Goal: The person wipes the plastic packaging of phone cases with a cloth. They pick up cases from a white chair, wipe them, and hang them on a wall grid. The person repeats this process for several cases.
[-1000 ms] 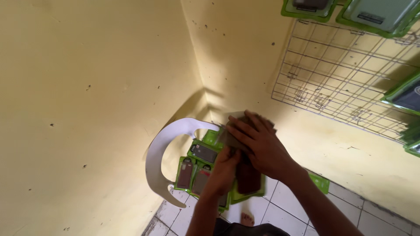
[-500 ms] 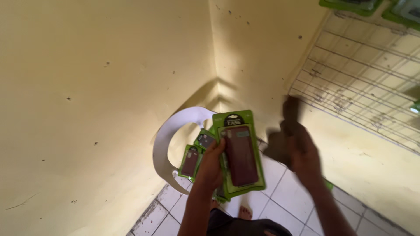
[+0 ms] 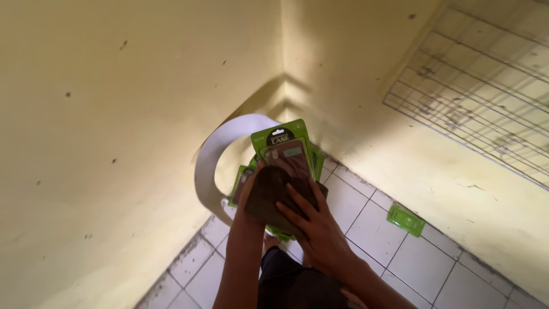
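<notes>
Soft, even daylight fills the corner, warm on the yellow walls (image 3: 114, 114). A dull shadow sits in the wall corner behind the white chair (image 3: 214, 154) (its edge is diffuse, not sharp). The wire grid (image 3: 480, 97) at upper right looks slightly smeared by motion. No strong glare shows; the floor tiles (image 3: 389, 229) appear moderately sharp.

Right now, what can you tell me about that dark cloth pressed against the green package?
The dark cloth is a brownish, soft-looking rag, bunched and folded. It lies flat against the lower front of the green phone-case package, covering part of its clear window. The right hand spreads its fingers over the cloth, and the left hand grips the package edge beside it, thumb at the cloth's rim.
</notes>
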